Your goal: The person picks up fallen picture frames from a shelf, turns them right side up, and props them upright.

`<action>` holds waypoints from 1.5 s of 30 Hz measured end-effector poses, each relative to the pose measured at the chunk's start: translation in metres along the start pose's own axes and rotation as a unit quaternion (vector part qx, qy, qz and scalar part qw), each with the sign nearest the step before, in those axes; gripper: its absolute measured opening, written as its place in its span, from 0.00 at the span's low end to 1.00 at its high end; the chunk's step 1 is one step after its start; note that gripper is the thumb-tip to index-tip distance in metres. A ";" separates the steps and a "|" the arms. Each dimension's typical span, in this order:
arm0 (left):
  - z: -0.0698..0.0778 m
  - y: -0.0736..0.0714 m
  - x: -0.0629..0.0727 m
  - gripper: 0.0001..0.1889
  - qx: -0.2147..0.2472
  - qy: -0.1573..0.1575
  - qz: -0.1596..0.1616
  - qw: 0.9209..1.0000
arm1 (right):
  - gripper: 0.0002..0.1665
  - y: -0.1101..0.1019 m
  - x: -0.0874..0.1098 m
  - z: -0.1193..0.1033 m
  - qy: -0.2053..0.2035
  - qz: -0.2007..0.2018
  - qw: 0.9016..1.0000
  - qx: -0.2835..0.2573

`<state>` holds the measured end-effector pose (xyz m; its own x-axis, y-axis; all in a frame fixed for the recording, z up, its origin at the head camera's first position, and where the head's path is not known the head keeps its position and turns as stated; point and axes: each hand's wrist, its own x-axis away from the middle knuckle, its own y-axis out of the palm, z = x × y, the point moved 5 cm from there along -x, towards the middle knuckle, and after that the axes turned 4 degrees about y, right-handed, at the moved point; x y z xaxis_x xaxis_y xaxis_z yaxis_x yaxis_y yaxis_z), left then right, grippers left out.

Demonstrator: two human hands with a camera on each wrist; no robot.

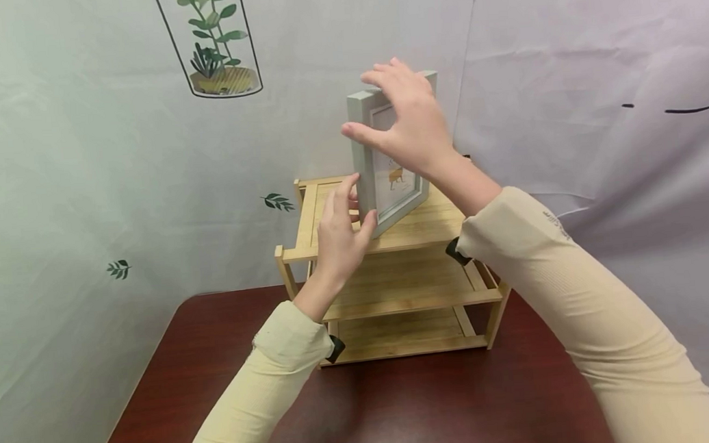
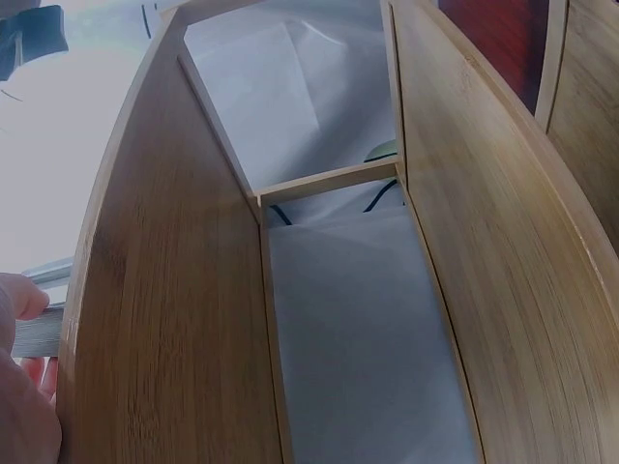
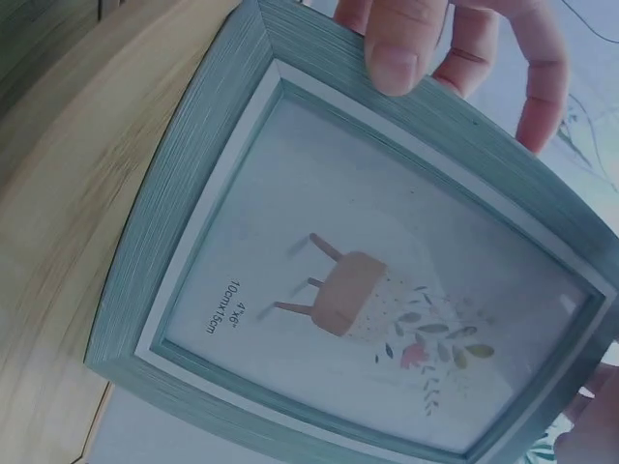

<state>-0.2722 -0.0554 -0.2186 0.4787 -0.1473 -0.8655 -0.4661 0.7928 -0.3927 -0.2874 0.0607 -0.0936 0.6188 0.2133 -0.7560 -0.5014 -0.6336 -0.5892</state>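
A pale grey-green picture frame [image 1: 362,159] stands upright on the top shelf of a small wooden rack [image 1: 411,231]. Behind its pane, the right wrist view shows a print of a chair [image 3: 350,293] with flowers. My left hand [image 1: 340,239] pinches the frame's left side low down, thumb in front and fingers behind. Over the frame's upper part is my right hand [image 1: 412,118], thumb spread and fingers extended across the top edge. Whether its fingertips touch the frame cannot be made out. In the left wrist view, part of my left hand [image 2: 24,387] shows beside the frame's edge.
Two lower shelves [image 1: 396,280] of the rack lie beneath the top one. The rack stands on a dark red table [image 1: 417,409]. White cloth [image 1: 109,163] with plant drawings hangs behind and to the sides, close to the rack.
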 end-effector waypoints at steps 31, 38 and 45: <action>0.010 0.013 -0.004 0.29 -0.025 0.026 -0.014 0.999 | 0.28 0.004 -0.010 0.023 -0.017 -0.016 0.997 -0.080; 0.002 0.001 -0.010 0.25 0.000 0.033 -0.063 0.997 | 0.28 0.003 -0.009 0.023 -0.021 -0.017 0.997 -0.074; -0.011 -0.008 -0.020 0.17 -0.028 0.025 -0.128 0.991 | 0.28 0.003 -0.010 0.023 -0.019 -0.026 0.997 -0.072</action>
<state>-0.2858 -0.0653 -0.2018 0.5491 -0.3693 -0.7498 -0.3759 0.6921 -0.6162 -0.3095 0.0738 -0.0943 0.6173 0.2740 -0.7375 -0.3753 -0.7213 -0.5821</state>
